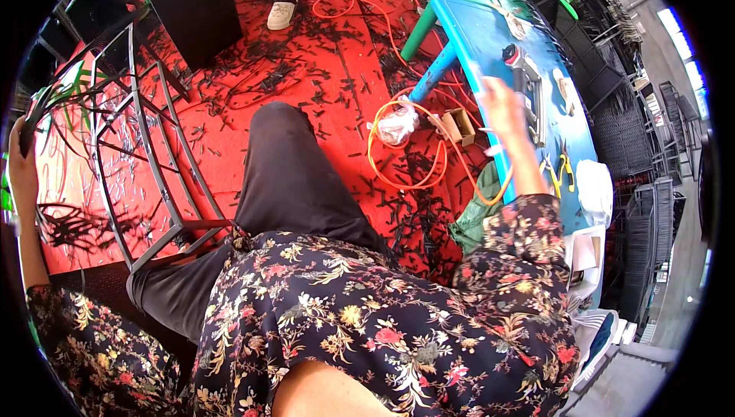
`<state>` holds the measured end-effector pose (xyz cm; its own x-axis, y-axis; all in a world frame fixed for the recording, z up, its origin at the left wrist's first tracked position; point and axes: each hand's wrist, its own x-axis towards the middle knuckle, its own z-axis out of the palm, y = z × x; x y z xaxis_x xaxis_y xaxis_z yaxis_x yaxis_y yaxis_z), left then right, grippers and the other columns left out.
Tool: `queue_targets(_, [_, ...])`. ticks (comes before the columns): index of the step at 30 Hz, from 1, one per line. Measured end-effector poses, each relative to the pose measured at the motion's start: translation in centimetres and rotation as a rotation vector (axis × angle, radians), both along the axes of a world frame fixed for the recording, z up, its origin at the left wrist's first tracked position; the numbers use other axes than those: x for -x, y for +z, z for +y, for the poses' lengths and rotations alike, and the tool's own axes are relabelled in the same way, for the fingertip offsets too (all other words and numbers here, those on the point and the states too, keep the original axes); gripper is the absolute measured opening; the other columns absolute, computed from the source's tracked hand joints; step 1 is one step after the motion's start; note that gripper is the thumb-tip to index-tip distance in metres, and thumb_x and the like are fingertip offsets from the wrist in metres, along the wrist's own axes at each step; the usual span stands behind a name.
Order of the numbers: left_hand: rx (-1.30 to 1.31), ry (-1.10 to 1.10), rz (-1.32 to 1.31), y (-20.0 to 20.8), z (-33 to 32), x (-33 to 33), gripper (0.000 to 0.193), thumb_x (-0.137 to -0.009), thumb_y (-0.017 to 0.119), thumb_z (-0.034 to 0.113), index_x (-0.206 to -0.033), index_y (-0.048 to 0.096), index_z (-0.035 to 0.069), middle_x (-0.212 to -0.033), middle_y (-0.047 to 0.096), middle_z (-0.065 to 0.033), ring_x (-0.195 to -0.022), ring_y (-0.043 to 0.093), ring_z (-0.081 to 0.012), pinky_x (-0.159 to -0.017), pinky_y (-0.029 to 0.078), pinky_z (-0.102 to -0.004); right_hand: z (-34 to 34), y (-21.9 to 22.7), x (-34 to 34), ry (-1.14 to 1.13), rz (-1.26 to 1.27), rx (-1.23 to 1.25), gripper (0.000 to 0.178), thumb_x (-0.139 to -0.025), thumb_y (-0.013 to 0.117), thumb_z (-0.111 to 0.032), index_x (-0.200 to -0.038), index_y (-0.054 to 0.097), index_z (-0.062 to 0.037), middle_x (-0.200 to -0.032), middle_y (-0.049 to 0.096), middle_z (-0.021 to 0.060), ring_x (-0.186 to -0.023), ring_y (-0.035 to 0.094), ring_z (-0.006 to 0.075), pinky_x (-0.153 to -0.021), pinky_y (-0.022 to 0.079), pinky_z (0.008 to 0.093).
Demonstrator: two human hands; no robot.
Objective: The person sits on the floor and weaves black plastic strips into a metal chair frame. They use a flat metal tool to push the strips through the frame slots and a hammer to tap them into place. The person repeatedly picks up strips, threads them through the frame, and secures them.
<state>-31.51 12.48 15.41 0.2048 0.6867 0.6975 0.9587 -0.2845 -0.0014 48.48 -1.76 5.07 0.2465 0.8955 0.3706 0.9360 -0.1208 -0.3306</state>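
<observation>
A black metal frame [164,179] of thin bars leans against my left thigh, loose black strips around it. At the far left edge, my left hand [24,164] is raised, its fingers closed against a dark piece that I cannot make out. My right hand [503,111] is at the near edge of the blue table [478,38], smeared by motion, so its grip does not show. Just right of it lies a grey and black power tool [527,99]. Yellow-handled pliers [565,170] rest on the same table, closer to me.
Cut black strips litter the red floor [337,72]. An orange hose [373,153] coils below the table, beside a small cardboard box [459,126]. A black panel [191,7] and another person's shoe [282,13] are ahead. Black woven racks [620,137] stand right.
</observation>
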Motion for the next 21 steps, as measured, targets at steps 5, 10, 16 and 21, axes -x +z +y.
queue_targets(5, [0.138,-0.114,-0.058,-1.5,1.0,-4.2,0.045,-0.085,0.052,0.001,-0.129,0.045,0.008,-0.124,0.054,-0.0119,-0.115,0.051,-0.0205,-0.098,0.037,-0.0297,-6.5,-1.2,-15.1,-0.555,-0.206,0.166,0.032,-0.080,0.057,-0.027,-0.103,0.060,-0.0048,-0.103,0.060,0.0217,-0.098,0.057,0.0391,-0.083,0.044,0.0451])
queue_targets(10, [0.306,-0.168,-0.156,-0.2,-3.8,-9.4,0.050,-0.077,0.050,-0.005,-0.127,0.045,0.004,-0.125,0.050,-0.0153,-0.120,0.045,-0.0237,-0.100,0.034,-0.0320,-7.2,-7.2,-21.5,-0.553,-0.349,0.346,0.035,-0.082,0.056,-0.030,-0.107,0.061,-0.0059,-0.100,0.062,0.0213,-0.094,0.058,0.0414,-0.080,0.045,0.0501])
queue_targets(16, [0.318,-0.238,-0.162,-0.2,-4.5,-16.8,0.051,-0.077,0.056,-0.004,-0.125,0.044,0.006,-0.111,0.055,-0.0125,-0.101,0.055,-0.0217,-0.088,0.041,-0.0293,0.5,2.6,-6.9,0.084,0.152,-0.007,0.058,-0.080,0.067,-0.021,-0.127,0.045,0.0028,-0.120,0.055,0.0181,-0.109,0.054,0.0251,-0.092,0.042,0.0340])
queue_targets(21, [0.343,-0.294,-0.206,1.6,-6.3,-19.0,0.051,-0.078,0.054,-0.006,-0.126,0.043,0.007,-0.105,0.056,-0.0104,-0.090,0.056,-0.0187,-0.082,0.042,-0.0280,8.2,10.0,21.1,0.903,0.343,-0.092,0.079,-0.065,0.079,-0.022,-0.131,0.041,0.0018,-0.127,0.050,0.0179,-0.118,0.049,0.0260,-0.101,0.036,0.0368])
